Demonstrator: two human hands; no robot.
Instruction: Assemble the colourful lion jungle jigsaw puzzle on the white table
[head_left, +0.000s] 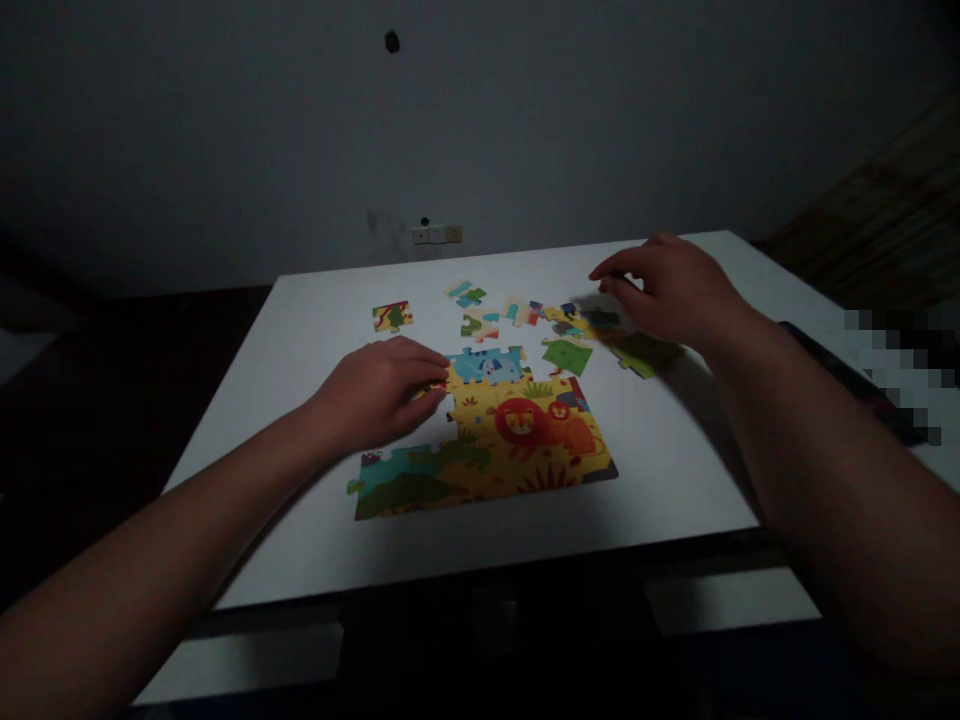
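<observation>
A partly joined jigsaw puzzle point(517, 440) with a lion and a blue elephant lies on the white table point(675, 480). My left hand point(379, 390) rests palm down on its upper left part, fingers curled against a piece at the edge. My right hand point(671, 290) hovers over a cluster of loose pieces point(577, 322) at the right, fingers bent and reaching down toward them; whether it grips one is unclear. A green loose piece point(568, 355) lies just beside the joined part.
Other loose pieces lie farther back: one at the left point(391, 316), several near the middle point(480, 310). A dark flat object point(847, 375) lies at the table's right edge. A wall with sockets point(437, 234) stands behind. The room is dim.
</observation>
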